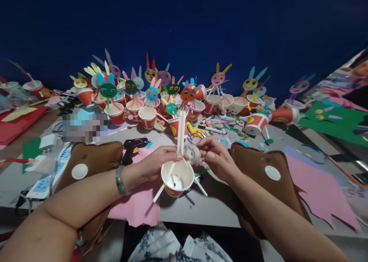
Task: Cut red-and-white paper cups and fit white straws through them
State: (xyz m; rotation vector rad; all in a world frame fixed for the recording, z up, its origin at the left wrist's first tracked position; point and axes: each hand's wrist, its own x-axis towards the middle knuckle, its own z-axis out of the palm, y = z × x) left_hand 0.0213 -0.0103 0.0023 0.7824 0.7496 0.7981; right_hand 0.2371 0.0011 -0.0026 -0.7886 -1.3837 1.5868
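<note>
Both hands meet just above the near edge of the worktop (201, 212). The left hand (156, 162) is closed around the rim of a small red-and-white paper cup (177, 177), whose open mouth tilts toward the camera, and its fingers also pinch a long white drinking straw (181, 133) that stands nearly upright out of the cup. The right hand (217, 158) is curled around a roll of clear adhesive tape (193, 154), held touching the straw at the cup's far rim.

The straw's long axis runs up and away from the person, between the two hands; the left hand is the one already on it. Two more white straws (165, 181) poke out low through the cup's sides, slanting down to left and right.

Brown padded cushions (92, 160) lie under each forearm, with a sheet of pink paper (138, 206) beneath the left wrist and a black glue gun (133, 145) just beyond it. Farther back stands a crowd of red paper cups topped with coloured paper rabbit faces (152, 95), with felt pens and paper scraps (212, 129) scattered between them and the hands.
</note>
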